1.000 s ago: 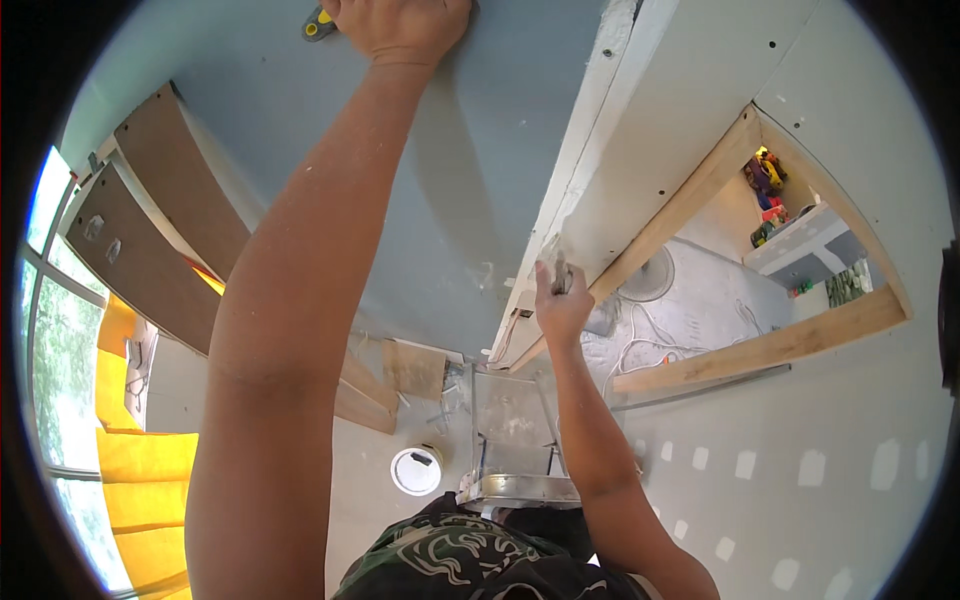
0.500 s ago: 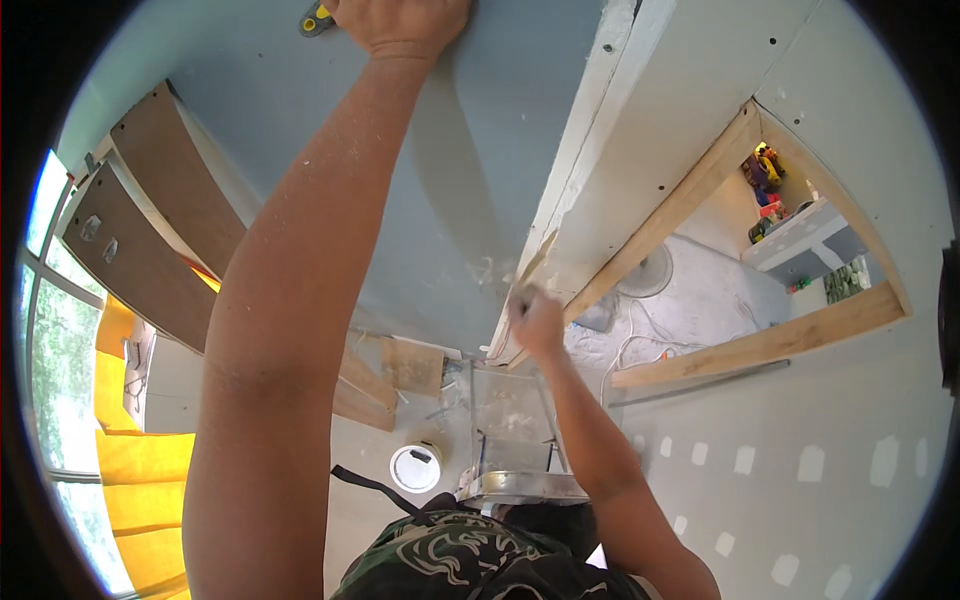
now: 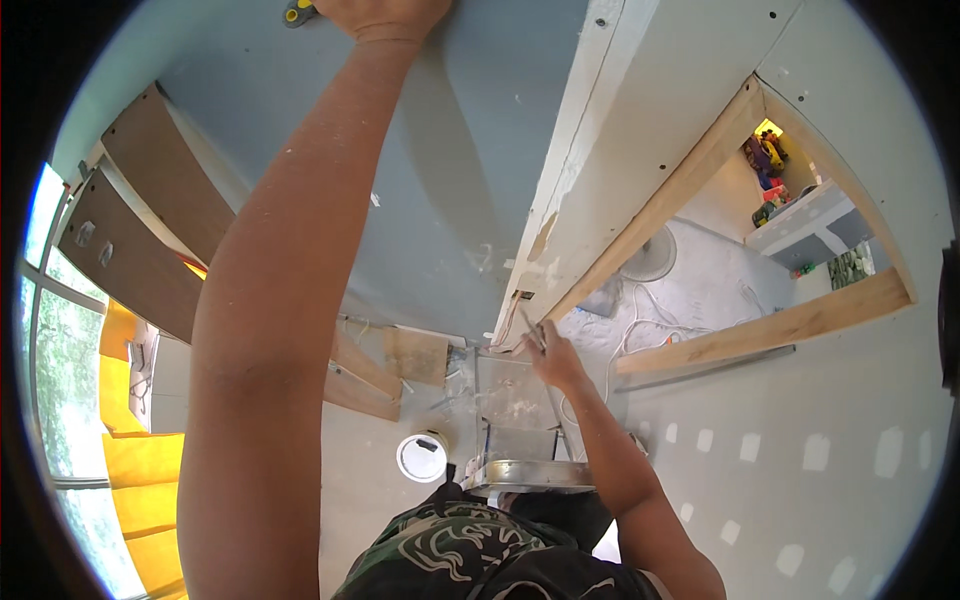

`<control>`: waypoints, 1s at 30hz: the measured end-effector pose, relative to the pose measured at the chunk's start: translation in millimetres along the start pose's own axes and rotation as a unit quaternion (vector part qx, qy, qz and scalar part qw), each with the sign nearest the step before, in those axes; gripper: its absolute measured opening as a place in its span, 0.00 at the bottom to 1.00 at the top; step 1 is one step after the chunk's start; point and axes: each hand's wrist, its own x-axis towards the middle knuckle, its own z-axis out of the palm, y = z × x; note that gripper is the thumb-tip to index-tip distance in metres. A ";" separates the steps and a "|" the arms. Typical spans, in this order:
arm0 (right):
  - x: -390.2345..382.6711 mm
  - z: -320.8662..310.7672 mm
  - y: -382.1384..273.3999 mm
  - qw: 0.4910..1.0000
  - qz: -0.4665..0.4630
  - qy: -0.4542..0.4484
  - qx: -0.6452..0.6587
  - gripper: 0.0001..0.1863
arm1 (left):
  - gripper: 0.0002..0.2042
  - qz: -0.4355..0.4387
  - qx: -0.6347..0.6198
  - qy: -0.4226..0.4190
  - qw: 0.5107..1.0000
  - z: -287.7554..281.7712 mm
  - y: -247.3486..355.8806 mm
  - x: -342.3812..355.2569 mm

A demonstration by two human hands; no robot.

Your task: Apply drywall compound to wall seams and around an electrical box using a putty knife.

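My left hand (image 3: 385, 12) is at the top edge against a blue-grey wallboard (image 3: 430, 230), its fingers partly cut off by the picture. Beside it pokes out the grey-and-yellow handle end of a tool (image 3: 298, 13); the rest is hidden. Lower down, my right hand (image 3: 555, 358) is closed around a thin, narrow, pale thing (image 3: 530, 320) whose kind I cannot make out. Its tip is near the bottom of the white wall corner (image 3: 560, 190). On that corner are a torn brown patch (image 3: 543, 238) and a small dark hole (image 3: 524, 295).
Right of the corner, a wood-framed opening (image 3: 765, 335) shows a dusty floor with white cables (image 3: 640, 325). Below me stand a metal step (image 3: 530, 474) and a white bucket (image 3: 422, 457). Curved brown panels (image 3: 130, 255) and yellow sheeting (image 3: 145, 500) are on the left.
My right hand has moved down and slightly right, away from the torn patch, leaving the dark hole in view. My left hand stays against the board; the whole view has shifted a little.
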 end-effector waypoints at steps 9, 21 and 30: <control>45.0 -19.6 -12.0 0.966 -0.103 0.236 0.026 0.12 | 0.33 0.014 0.010 0.008 1.000 4.5 -6.0 -2.6; 92.4 -46.2 -35.8 0.929 -0.167 0.323 -0.075 0.08 | 0.34 0.019 0.004 0.006 1.000 4.9 -6.6 -8.1; 107.0 -20.7 -7.3 0.940 -0.122 0.313 -0.063 0.08 | 0.34 0.013 0.010 0.005 1.000 7.0 -7.0 -6.7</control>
